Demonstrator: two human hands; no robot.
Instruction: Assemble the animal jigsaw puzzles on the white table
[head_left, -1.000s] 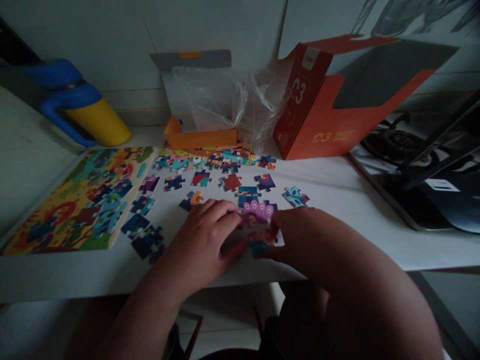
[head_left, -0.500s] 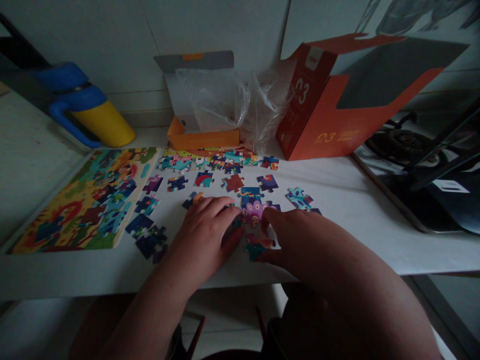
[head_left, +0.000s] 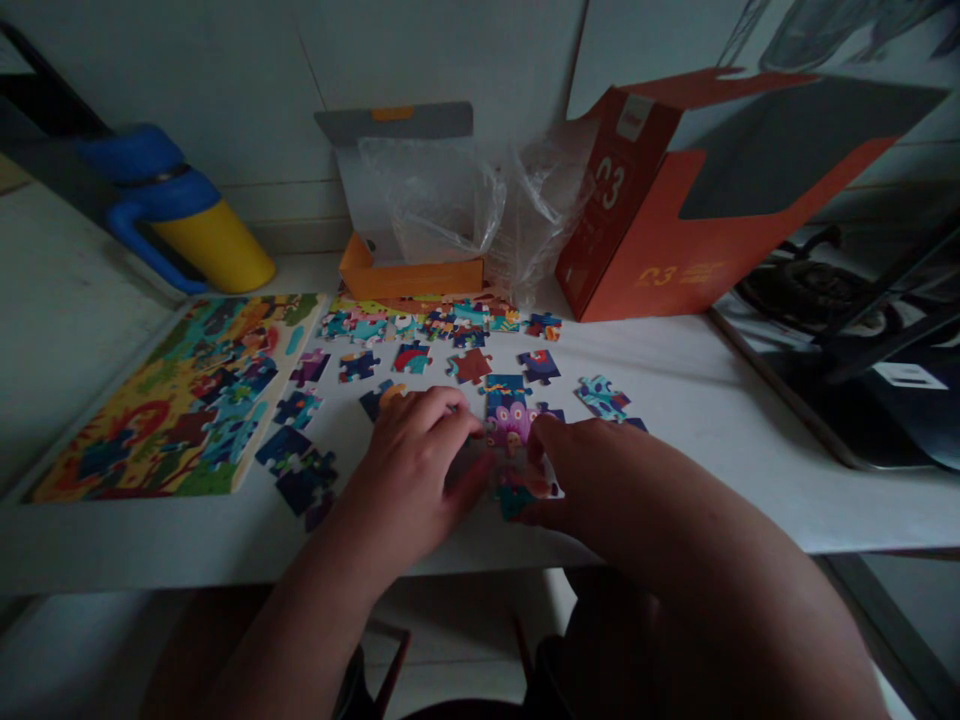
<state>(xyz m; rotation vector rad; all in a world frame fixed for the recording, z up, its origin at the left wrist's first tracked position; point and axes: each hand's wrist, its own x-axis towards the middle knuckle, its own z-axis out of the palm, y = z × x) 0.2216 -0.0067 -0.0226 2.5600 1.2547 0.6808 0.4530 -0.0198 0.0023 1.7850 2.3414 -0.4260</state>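
Note:
My left hand [head_left: 409, 480] lies on the white counter [head_left: 712, 410] with fingers curled and pressed onto a small cluster of joined puzzle pieces [head_left: 510, 425]. My right hand [head_left: 581, 470] meets it from the right, thumb and fingers pinching the lower pieces of that cluster, a teal and orange part [head_left: 516, 497]. Loose puzzle pieces [head_left: 409, 355] are scattered beyond my hands. The colourful reference picture [head_left: 172, 395] lies flat at the left.
An orange puzzle box [head_left: 660, 230] stands open at the back right, with clear plastic bags [head_left: 480, 210] and an orange tray [head_left: 409, 275] beside it. A yellow and blue bottle [head_left: 180, 225] lies at the back left. A gas stove [head_left: 847, 340] borders the right.
My two hands have drawn closer together over the joined pieces, and the purple piece has shifted slightly away from me. Other pieces have not moved.

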